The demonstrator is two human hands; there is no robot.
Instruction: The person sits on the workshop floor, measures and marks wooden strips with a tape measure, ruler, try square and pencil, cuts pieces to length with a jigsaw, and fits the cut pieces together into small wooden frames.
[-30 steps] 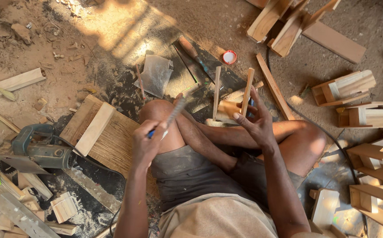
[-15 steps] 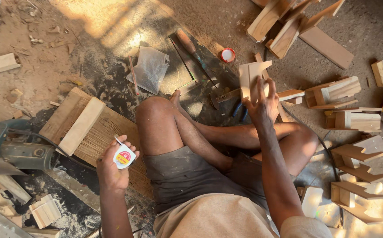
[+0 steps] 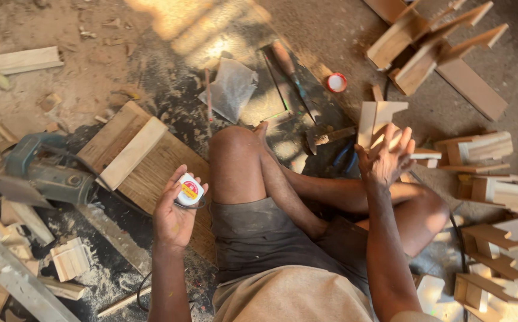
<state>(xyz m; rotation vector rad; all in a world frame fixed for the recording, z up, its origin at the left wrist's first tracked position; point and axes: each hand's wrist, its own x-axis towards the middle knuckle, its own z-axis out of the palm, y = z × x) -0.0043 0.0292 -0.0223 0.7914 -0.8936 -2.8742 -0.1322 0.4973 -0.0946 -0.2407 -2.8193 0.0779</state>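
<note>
Head view: left hand (image 3: 174, 216) fingers (image 3: 165, 188) cradle white tape measure (image 3: 190, 190).

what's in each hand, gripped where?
Left hand: small white tape measure, held by its case at the fingertips. Right hand: joined wooden piece, gripped at its lower end.

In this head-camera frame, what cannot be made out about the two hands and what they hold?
- Left hand: the small white tape measure rests in it; its underside and any blade are hidden by the palm.
- Right hand: the lower part of the wooden piece is covered by the fingers.
- Power saw: its blade side is blurred, with a wooden strip across it.
- Wooden brackets: bleached by sunlight near the right edge.
</note>
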